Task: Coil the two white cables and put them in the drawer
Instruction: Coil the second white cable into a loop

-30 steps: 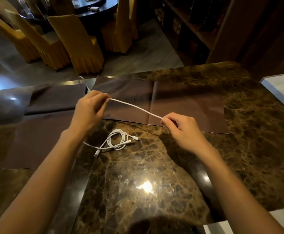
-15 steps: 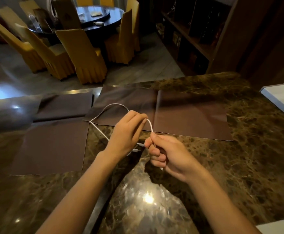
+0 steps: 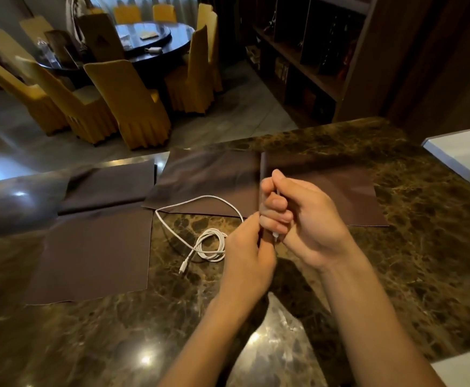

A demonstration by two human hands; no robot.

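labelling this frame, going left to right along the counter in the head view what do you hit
Left brown cloth → coiled white cable → left hand → right hand, closed on the other cable's end → bare marble counter.

Marble table (image 3: 396, 219) w/ cloths (image 3: 94, 250), coiled cable (image 3: 211, 244)

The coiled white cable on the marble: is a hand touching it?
No; the coiled cable lies alone on the marble, beside the left hand.
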